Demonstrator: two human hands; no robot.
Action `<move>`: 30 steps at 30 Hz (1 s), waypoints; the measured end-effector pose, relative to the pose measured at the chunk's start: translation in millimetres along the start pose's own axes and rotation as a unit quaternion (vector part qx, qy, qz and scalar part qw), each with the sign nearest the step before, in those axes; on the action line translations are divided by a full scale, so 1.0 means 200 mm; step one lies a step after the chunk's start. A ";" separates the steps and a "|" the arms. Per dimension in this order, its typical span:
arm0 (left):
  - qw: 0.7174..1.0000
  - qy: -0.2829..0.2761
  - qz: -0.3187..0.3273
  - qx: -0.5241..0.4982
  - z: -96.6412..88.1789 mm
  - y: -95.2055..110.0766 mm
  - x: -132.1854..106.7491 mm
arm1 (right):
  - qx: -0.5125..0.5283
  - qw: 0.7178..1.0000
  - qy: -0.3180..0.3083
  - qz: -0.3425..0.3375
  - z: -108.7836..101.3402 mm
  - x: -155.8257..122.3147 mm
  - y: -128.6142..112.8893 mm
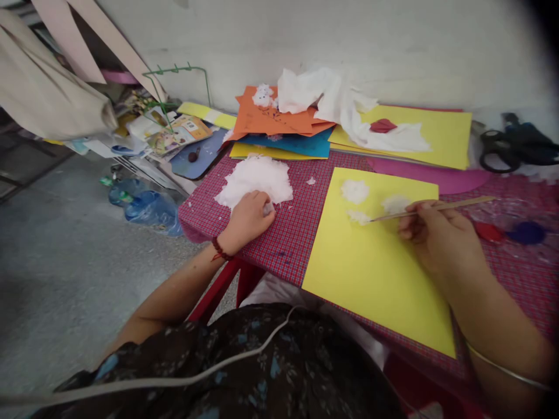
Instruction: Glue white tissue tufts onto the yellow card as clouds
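Note:
My right hand (441, 233) pinches a thin wooden stick (469, 203), perhaps a brush. Its dark tip touches a small white patch (358, 217) on a sheet of yellow paper (375, 273). Two more white fluffy patches lie above it: a round one (355, 191) and another (395, 204) partly behind my fingers. On the checked tablecloth, my left hand (251, 215) rests with curled fingers at the near edge of a heap of white fluffy bits (262, 177). Something pale shows between its thumb and fingers, too unclear to name.
Orange sheets (257, 125), crumpled white tissue (305, 93) and yellow sheets (452, 137) lie along the wall. Black-handled scissors (498, 152) sit at the back right, above a red lump (489, 231) and a blue one (527, 233) in clear plastic. Plastic bottles (146, 206) stand on the floor.

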State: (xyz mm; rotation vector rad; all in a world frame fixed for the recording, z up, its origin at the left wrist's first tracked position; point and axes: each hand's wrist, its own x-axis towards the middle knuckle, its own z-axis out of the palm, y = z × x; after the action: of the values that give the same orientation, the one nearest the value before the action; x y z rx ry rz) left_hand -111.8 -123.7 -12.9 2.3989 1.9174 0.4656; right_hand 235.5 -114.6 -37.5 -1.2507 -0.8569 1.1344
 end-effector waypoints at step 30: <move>0.808 -0.150 -0.060 -0.566 -0.07 0.33 0.26 | 0.019 1.000 -0.015 0.003 0.02 -0.02 -0.02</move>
State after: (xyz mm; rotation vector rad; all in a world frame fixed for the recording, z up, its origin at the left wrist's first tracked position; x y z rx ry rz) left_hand -42.0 -91.1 25.6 1.4173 1.0815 0.8358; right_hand 232.1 -117.8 -32.6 -1.2091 -0.8511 1.1700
